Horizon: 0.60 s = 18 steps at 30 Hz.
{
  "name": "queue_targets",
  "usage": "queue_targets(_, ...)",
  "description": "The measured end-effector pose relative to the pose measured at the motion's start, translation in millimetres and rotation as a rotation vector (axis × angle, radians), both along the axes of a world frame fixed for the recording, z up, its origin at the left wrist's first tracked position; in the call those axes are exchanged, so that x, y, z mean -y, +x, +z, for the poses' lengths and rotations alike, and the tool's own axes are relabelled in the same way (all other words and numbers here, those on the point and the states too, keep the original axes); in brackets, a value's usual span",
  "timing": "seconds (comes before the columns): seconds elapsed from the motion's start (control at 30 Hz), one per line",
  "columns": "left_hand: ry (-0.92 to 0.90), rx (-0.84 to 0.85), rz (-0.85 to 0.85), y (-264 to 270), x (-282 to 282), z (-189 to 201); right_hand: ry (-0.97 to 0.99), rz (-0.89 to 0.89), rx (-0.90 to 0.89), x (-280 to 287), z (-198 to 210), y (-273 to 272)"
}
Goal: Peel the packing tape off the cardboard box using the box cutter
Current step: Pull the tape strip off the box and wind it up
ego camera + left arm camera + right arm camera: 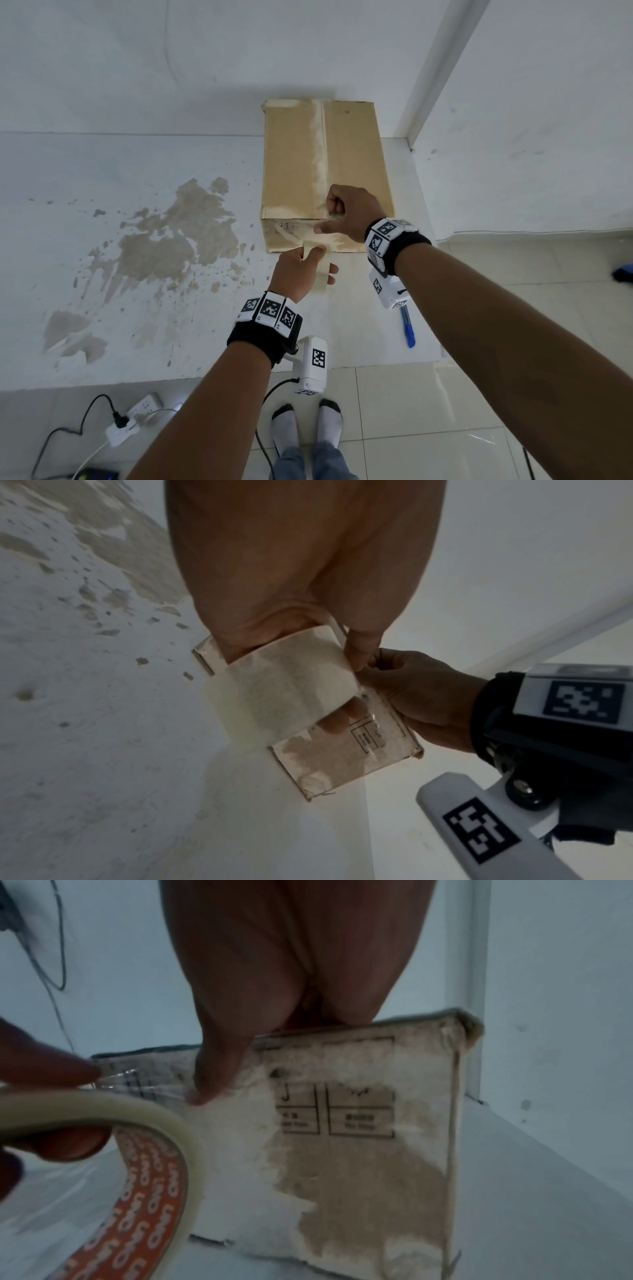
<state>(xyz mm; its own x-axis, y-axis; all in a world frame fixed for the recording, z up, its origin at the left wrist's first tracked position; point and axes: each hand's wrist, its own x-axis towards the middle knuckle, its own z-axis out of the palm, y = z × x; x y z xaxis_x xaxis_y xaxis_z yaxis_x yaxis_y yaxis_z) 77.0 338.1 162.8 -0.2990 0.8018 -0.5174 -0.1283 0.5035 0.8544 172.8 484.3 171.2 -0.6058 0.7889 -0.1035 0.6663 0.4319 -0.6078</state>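
Observation:
A brown cardboard box (349, 154) lies on a white surface, with pale tape residue along its top seam. My left hand (298, 270) grips a roll of packing tape (320, 274) just in front of the box's near face. The roll (154, 1177) shows an orange printed core. Clear tape (143, 1085) stretches from it to the printed front face (359, 1164). My right hand (346, 212) sits at the near top edge, fingers curled around crinkled clear tape, thumb (205, 1085) pressed on the front face. The blue box cutter (408, 329) lies on the surface below my right wrist, held by neither hand.
A large brownish stain (178, 233) marks the surface left of the box. Walls meet in a corner (411, 144) just right of the box. Power strips and cables (133, 421) lie on the tiled floor at lower left, near my socked feet (308, 428).

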Motion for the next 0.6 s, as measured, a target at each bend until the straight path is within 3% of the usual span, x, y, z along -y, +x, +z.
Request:
queue_targets(0.3, -0.011, -0.011, 0.000, -6.0, 2.8, -1.0, 0.034, 0.347, 0.299, -22.2, 20.9, -0.8)
queue_targets(0.6, 0.000, -0.024, -0.015, -5.1, 2.1, -0.8, 0.040, 0.289, 0.247, -17.7, 11.2, -0.9)
